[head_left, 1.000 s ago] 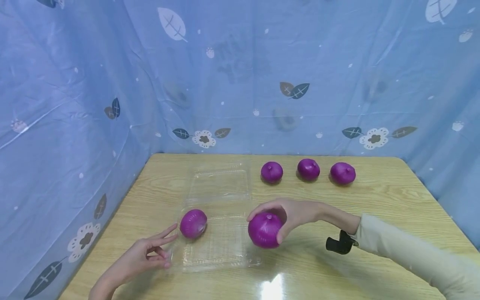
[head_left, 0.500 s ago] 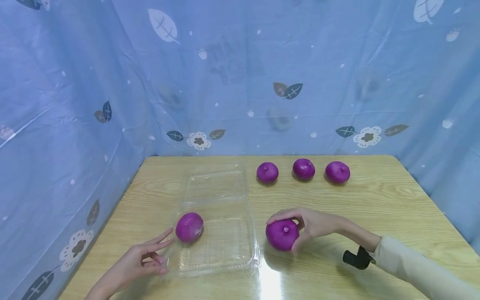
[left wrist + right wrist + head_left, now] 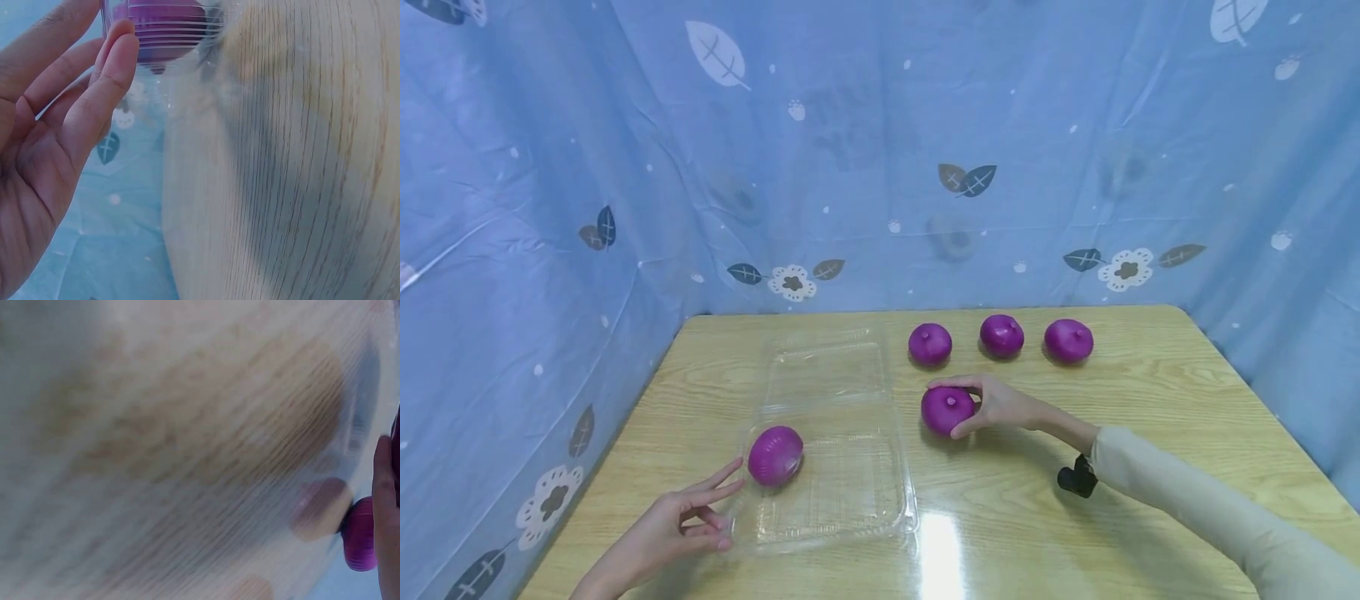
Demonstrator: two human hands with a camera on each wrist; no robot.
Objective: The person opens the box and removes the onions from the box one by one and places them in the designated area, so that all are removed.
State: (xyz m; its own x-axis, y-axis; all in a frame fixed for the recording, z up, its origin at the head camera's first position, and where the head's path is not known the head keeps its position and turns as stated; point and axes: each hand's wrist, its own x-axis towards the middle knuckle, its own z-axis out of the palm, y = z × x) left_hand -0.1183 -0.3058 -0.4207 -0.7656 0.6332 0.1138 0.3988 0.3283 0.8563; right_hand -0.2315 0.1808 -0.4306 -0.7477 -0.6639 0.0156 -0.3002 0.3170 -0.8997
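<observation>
A purple onion [image 3: 947, 410] is gripped between the thumb and fingers of my right hand [image 3: 1003, 406], right of the clear plastic container; whether it touches the table I cannot tell. That hand shows only at the edge of the right wrist view. Another purple onion [image 3: 776, 456] lies in the left part of the front tray of the open, hinged container [image 3: 857, 532]. My left hand [image 3: 673, 529] touches the container's left edge, two fingers extended. In the left wrist view its fingertips [image 3: 122, 56] are against the clear ribbed wall, with purple showing behind it.
Behind the right hand, three more purple onions [image 3: 930, 344] stand in a row near the back of the wooden table [image 3: 1142, 400]. The container's lid [image 3: 827, 367] lies flat toward the back. A blue patterned curtain [image 3: 850, 158] encloses the back and sides.
My right hand has carried its onion from beside the container's right edge, first rightward, then back toward the row of onions. The left hand stays at the container's edge. The head view has shifted slightly.
</observation>
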